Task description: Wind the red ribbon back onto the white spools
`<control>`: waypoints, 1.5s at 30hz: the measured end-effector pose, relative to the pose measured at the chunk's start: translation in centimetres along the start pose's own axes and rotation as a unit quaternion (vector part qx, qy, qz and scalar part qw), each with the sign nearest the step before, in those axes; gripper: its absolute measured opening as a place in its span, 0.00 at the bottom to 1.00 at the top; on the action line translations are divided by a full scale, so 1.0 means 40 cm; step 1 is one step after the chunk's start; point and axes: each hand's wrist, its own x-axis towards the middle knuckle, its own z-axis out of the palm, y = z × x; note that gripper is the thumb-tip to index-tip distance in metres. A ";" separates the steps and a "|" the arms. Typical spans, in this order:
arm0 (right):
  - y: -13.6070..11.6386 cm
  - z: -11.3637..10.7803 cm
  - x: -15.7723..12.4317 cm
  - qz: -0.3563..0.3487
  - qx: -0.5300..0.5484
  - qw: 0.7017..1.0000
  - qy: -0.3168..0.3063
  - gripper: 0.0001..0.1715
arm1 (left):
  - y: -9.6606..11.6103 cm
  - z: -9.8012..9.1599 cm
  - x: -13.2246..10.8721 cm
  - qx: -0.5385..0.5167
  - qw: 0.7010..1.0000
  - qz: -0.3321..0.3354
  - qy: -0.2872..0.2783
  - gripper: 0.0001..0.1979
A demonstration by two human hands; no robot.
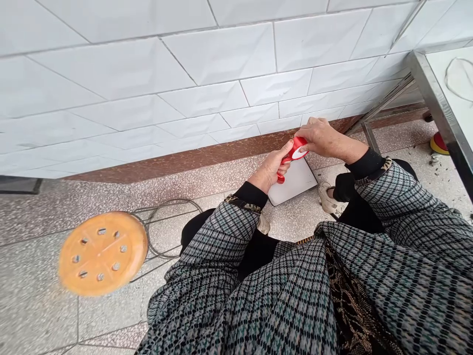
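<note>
My left hand is closed round a red handle-like piece, and its rounded red end pokes out below the fingers. In my right hand is a red ring-shaped thing with a white middle, pinched between thumb and fingers. The two hands meet at the red parts, which touch or join; my fingers hide how, and the exact kind cannot be made out. Below the hands, a flat whitish panel with a dark edge lies low between my feet.
An orange round stool with holes and wire legs stands at left. At right is a metal-framed table with a pale wire loop on top. A red and yellow object lies beneath it. A white tiled wall rises ahead.
</note>
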 end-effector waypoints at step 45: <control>-0.034 -0.037 -0.022 0.036 -0.099 0.994 -0.028 0.11 | 0.033 0.017 0.048 0.069 0.997 0.009 -0.037 0.31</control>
